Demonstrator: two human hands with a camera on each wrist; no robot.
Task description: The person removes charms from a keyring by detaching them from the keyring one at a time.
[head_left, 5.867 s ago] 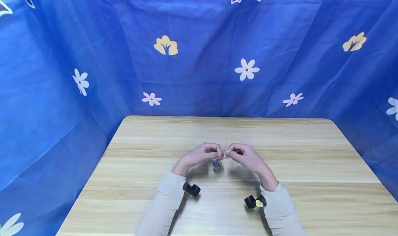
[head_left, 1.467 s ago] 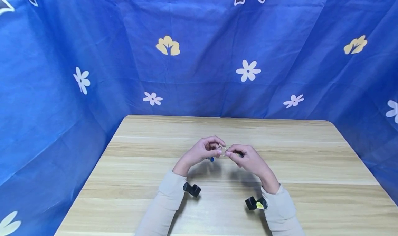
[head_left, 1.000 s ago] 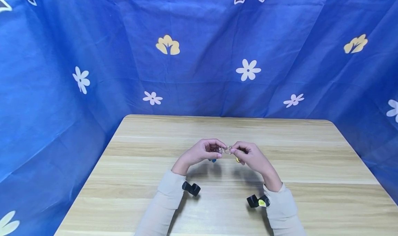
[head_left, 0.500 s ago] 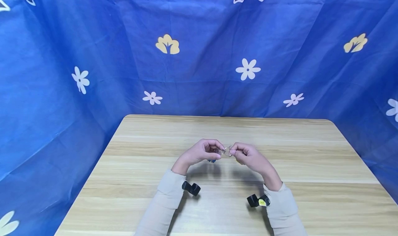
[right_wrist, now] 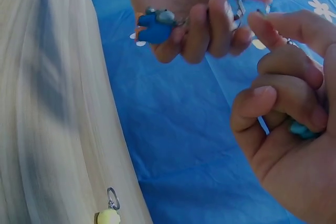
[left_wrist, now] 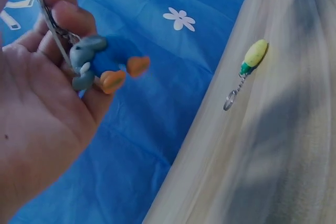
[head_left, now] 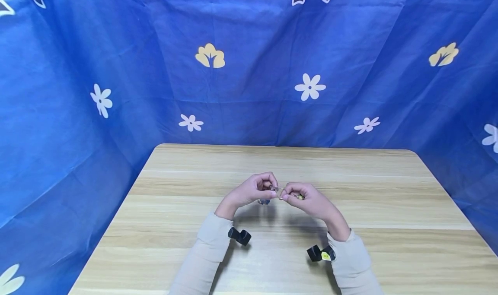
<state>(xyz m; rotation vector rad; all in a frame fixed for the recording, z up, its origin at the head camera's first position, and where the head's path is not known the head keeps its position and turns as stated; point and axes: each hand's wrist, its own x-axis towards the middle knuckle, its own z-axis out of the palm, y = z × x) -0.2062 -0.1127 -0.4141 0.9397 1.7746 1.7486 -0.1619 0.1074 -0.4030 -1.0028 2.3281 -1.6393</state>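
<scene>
My left hand [head_left: 253,189] grips a keychain. From it hangs a small figure [left_wrist: 102,61] with a grey head, blue body and orange feet. Its metal ring [left_wrist: 48,22] stands up between thumb and fingers. My right hand [head_left: 309,200] comes up close from the other side, thumb and forefinger pinching a thin ring [head_left: 281,194] between the hands. The right wrist view shows a teal piece [right_wrist: 302,129] tucked under that hand's curled fingers, mostly hidden. Whether the two rings are linked I cannot tell.
Below the hands a yellow keychain [left_wrist: 255,53] with a green top, short chain and silver ring lies on the wood-grain table [head_left: 175,252]. In the head view the right hand largely covers it. A blue patterned curtain [head_left: 249,113] stands behind the table.
Over the last second the right hand has shifted slightly left and toward me. The blue figure, hanging lower at 5.9 s ago, now sits nearer the left palm.
</scene>
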